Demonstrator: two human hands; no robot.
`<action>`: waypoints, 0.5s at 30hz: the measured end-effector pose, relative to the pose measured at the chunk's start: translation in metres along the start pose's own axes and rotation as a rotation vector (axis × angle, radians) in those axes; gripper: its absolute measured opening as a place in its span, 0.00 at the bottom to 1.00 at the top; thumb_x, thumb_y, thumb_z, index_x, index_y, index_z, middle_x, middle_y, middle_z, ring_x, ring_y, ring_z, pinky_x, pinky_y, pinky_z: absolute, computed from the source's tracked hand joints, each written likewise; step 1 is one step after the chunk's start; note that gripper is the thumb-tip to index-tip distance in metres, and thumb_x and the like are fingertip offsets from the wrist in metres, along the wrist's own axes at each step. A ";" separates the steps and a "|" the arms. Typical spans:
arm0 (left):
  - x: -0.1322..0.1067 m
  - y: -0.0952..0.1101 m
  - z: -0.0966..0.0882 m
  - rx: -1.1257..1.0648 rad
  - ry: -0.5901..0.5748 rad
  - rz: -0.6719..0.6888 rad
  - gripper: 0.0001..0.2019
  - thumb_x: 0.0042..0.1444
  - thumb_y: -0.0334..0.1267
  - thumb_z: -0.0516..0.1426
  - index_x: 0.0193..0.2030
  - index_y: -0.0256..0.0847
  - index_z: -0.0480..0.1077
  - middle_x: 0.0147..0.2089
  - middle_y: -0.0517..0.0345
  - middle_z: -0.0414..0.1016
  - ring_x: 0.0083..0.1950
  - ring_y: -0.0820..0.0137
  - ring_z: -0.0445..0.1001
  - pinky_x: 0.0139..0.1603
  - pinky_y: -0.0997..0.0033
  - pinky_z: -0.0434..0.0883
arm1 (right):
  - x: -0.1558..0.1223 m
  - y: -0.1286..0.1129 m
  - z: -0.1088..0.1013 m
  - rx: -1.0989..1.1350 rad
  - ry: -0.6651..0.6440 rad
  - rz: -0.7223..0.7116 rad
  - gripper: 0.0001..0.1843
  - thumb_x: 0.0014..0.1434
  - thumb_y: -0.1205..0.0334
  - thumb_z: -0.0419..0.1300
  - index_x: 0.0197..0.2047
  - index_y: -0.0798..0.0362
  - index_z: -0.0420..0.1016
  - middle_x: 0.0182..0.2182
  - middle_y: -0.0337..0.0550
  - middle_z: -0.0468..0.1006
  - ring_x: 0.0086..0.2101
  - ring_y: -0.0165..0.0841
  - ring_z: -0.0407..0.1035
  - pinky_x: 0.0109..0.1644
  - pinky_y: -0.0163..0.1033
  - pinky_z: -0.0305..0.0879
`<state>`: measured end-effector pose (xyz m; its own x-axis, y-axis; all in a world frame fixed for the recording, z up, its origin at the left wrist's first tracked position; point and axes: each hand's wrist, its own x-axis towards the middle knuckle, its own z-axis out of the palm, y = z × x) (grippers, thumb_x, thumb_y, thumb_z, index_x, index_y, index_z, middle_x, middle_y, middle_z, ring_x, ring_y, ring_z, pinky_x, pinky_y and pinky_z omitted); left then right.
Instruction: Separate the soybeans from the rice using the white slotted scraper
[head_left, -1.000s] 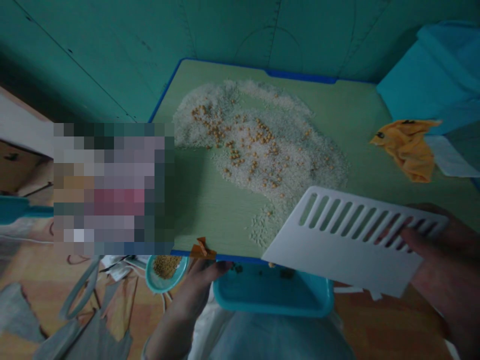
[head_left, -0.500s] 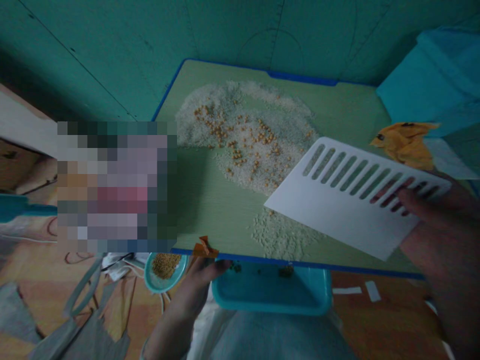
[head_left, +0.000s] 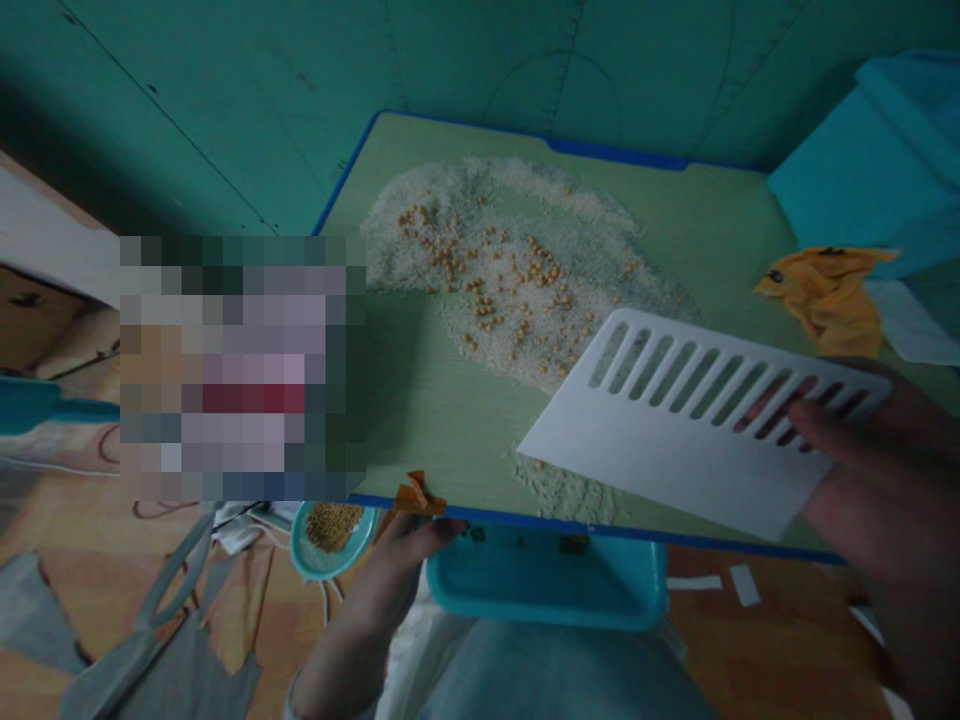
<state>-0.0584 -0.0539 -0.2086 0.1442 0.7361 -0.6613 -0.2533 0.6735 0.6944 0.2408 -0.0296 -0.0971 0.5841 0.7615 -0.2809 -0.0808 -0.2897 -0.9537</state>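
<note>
My right hand (head_left: 855, 440) is closed around the slotted handle of a white plastic scraper (head_left: 660, 455). The scraper's left corner is over a small patch of pale grains (head_left: 562, 490) near the board's front edge. Beyond it spreads a larger layer of white rice-like grains (head_left: 420, 190), scattered with round yellow soybean-like beans (head_left: 540, 262). My left hand (head_left: 397, 555) is at the left end of a blue plastic basin (head_left: 547, 595) below that edge, its thumb over the basin's corner and its other fingers mostly hidden. A few dark bits lie inside the basin.
The green board (head_left: 420, 400) has a blue rim and meets a green wall. An orange cloth (head_left: 832, 295) and a blue box (head_left: 877, 170) are at right. A small blue bowl of yellowish grains (head_left: 334, 525) is low left. Pixelation covers an area at left.
The scraper and my right hand have shifted slightly left and toward the board's front edge, covering more of the small grain patch. My left hand stays by the basin; the view has shifted slightly.
</note>
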 end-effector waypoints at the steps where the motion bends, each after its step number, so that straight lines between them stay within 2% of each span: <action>1: 0.000 -0.001 0.000 0.001 0.009 0.001 0.17 0.37 0.38 0.64 0.38 0.45 0.77 0.46 0.56 0.78 0.57 0.50 0.66 0.57 0.54 0.61 | 0.000 0.001 -0.001 -0.007 0.000 -0.007 0.19 0.26 0.58 0.73 0.26 0.45 0.74 0.22 0.39 0.77 0.22 0.43 0.72 0.22 0.49 0.71; 5: 0.000 0.000 0.001 -0.014 0.008 0.014 0.17 0.37 0.38 0.64 0.39 0.45 0.77 0.48 0.57 0.78 0.57 0.52 0.66 0.58 0.57 0.61 | -0.005 0.002 0.002 0.019 -0.032 -0.026 0.15 0.33 0.59 0.71 0.28 0.44 0.74 0.22 0.37 0.77 0.23 0.38 0.73 0.23 0.43 0.72; 8: 0.000 0.002 0.001 -0.027 -0.016 0.003 0.18 0.37 0.37 0.64 0.40 0.46 0.77 0.49 0.58 0.77 0.58 0.53 0.64 0.59 0.57 0.60 | -0.010 0.003 0.006 0.038 -0.071 0.019 0.14 0.32 0.59 0.71 0.27 0.44 0.74 0.22 0.36 0.77 0.23 0.38 0.73 0.22 0.41 0.72; 11: -0.001 0.003 0.001 -0.018 -0.051 0.007 0.18 0.39 0.36 0.63 0.41 0.46 0.76 0.50 0.59 0.77 0.60 0.53 0.63 0.59 0.58 0.59 | -0.011 0.004 0.006 0.018 -0.046 0.017 0.15 0.33 0.59 0.71 0.28 0.43 0.75 0.22 0.37 0.78 0.21 0.38 0.72 0.17 0.39 0.69; 15: 0.001 0.000 -0.001 -0.016 -0.022 0.015 0.18 0.39 0.35 0.63 0.42 0.46 0.76 0.50 0.60 0.77 0.60 0.54 0.63 0.60 0.59 0.58 | -0.006 0.003 0.003 0.041 0.003 0.000 0.16 0.30 0.61 0.71 0.27 0.44 0.74 0.22 0.37 0.77 0.22 0.40 0.72 0.20 0.44 0.71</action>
<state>-0.0593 -0.0532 -0.2091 0.1614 0.7475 -0.6444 -0.2706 0.6615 0.6994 0.2346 -0.0335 -0.0982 0.5867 0.7596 -0.2806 -0.1138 -0.2657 -0.9573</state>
